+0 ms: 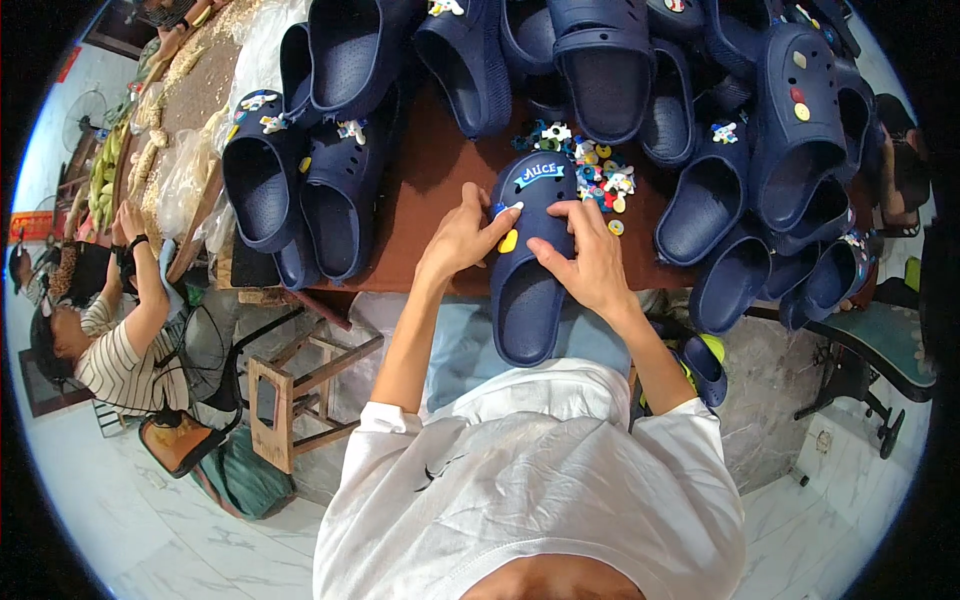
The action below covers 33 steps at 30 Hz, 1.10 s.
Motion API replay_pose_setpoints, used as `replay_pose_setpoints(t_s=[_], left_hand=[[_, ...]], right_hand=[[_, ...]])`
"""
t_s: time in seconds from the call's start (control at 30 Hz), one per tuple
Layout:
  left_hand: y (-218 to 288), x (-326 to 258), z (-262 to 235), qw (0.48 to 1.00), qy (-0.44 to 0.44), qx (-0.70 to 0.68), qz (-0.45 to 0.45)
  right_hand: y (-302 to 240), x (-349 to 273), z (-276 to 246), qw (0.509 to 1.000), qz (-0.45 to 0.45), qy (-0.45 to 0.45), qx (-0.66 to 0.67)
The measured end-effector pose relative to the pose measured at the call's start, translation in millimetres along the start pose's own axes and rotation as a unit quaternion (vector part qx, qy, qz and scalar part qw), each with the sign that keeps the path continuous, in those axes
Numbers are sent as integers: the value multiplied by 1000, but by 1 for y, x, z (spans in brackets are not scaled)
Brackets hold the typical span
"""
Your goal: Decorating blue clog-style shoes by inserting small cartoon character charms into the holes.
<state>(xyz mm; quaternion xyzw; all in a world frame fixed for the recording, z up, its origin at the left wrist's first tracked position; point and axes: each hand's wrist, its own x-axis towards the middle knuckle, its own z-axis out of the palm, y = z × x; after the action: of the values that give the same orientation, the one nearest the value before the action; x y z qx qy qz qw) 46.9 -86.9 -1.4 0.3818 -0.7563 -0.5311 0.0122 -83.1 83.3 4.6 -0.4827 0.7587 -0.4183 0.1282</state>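
Observation:
A navy blue foam clog (540, 222) lies toe away from me at the table's near edge, its heel sticking out over my lap. My left hand (462, 235) grips its left side, with the thumb pressed on a small white and blue charm (508, 211). Below that sits a yellow charm (508, 241). Near the toe is a light blue banner-shaped charm (539, 175). From the right, my right hand (588, 258) holds the clog's upper between bent fingers and thumb. Beyond it lies a pile of loose colourful charms (606, 178).
Navy clogs (343, 215) stand at the left of the brown table (425, 170), and more clogs (705, 205) crowd the right and far side. A wooden stool (290, 395) stands left below. At far left a person in a striped shirt (135, 355) sits beside another table.

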Motion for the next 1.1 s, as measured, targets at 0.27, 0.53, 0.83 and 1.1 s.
replay_pose_setpoints(t_s=[0.27,0.53,0.83,1.1], left_hand=[[1,6,-5,954,-22,216,209],[-28,-2,8,992,37,27,121],[-1,-28,14,985,99,-28,135],[69,-17,24,958,48,-41,280]], right_hand=[[2,-2,7,999,-10,30,17],[4,-7,10,997,-13,64,43],[-1,-8,-2,999,-14,49,-3],[7,9,-4,971,17,48,235]])
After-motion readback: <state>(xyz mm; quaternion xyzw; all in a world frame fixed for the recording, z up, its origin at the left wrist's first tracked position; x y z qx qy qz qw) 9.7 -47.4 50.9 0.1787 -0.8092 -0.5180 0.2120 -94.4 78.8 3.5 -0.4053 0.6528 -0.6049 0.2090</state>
